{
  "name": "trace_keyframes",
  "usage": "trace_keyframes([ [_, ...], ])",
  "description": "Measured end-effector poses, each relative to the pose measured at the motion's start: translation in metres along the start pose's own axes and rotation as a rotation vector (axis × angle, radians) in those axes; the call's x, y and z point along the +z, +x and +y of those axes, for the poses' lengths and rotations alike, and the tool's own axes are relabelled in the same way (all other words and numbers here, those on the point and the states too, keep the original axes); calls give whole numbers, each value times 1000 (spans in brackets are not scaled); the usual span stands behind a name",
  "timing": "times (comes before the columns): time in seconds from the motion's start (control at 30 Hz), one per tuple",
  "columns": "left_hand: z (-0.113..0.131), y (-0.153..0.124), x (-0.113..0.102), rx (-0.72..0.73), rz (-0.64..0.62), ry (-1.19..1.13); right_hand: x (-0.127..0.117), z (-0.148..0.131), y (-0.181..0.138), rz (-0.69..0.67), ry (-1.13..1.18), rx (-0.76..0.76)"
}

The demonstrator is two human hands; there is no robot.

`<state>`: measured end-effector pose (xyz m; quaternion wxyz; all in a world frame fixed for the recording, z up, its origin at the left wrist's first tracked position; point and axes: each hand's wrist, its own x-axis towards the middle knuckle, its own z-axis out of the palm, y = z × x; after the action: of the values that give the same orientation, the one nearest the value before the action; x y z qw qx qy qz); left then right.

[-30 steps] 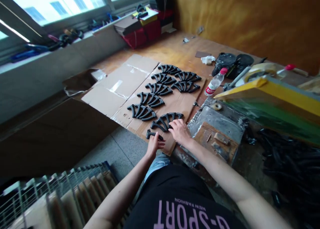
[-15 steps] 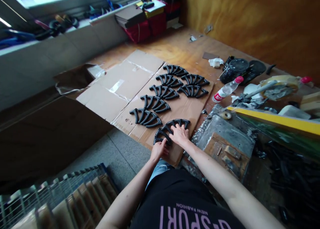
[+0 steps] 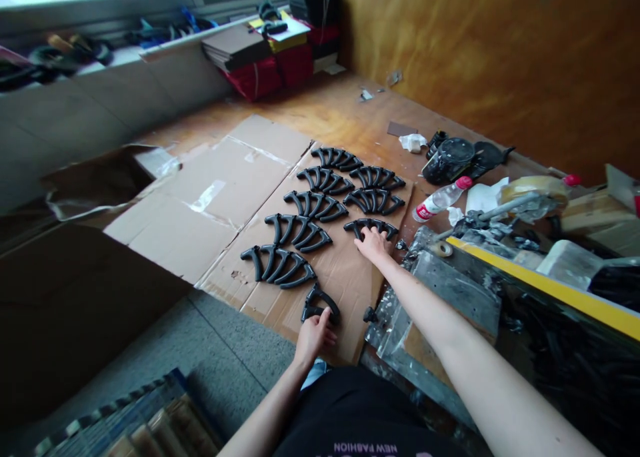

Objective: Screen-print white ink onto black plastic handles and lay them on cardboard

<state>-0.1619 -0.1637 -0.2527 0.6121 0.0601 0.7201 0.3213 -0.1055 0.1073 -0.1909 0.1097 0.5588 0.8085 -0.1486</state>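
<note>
Left grip (image 3: pixel 314 334) touching black pieces (image 3: pixel 319 302) — cardboard (image 3: pixel 345 277) edge

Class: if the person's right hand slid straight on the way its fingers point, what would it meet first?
The black curved piece right at the fingers of the right hand; beyond it, probably the next fan of pieces.
</note>
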Motion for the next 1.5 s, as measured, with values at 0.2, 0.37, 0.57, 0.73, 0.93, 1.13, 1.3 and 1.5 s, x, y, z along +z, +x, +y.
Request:
trace_keyframes([
  [0.2, 1, -2, 0, -10, 1, 14, 3, -10, -63, 82, -108, -266],
  [0.37, 0, 2, 2, 44, 0, 63, 47, -28, -121, -332, 23, -433],
  [0.57, 4, 3, 3, 71, 1, 106, 64, -30, -125, -355, -18, -387],
  [0.73, 4, 3, 4, 86, -12, 99, 37, -19, -93, -198, -36, -226],
  [0.93, 0, 5, 4, 94, -38, 90, 7, -34, -21, -58, -67, -116],
  [1.13, 4, 4, 3, 75, -49, 111, 11, -47, 1, -69, -66, -110],
  [1.3, 10, -1, 2, 62, -63, 110, 10, -45, -4, -60, -63, -93],
  [1.5, 10, -1, 1, 57, -76, 117, 21, -13, -21, 199, -2, -53],
])
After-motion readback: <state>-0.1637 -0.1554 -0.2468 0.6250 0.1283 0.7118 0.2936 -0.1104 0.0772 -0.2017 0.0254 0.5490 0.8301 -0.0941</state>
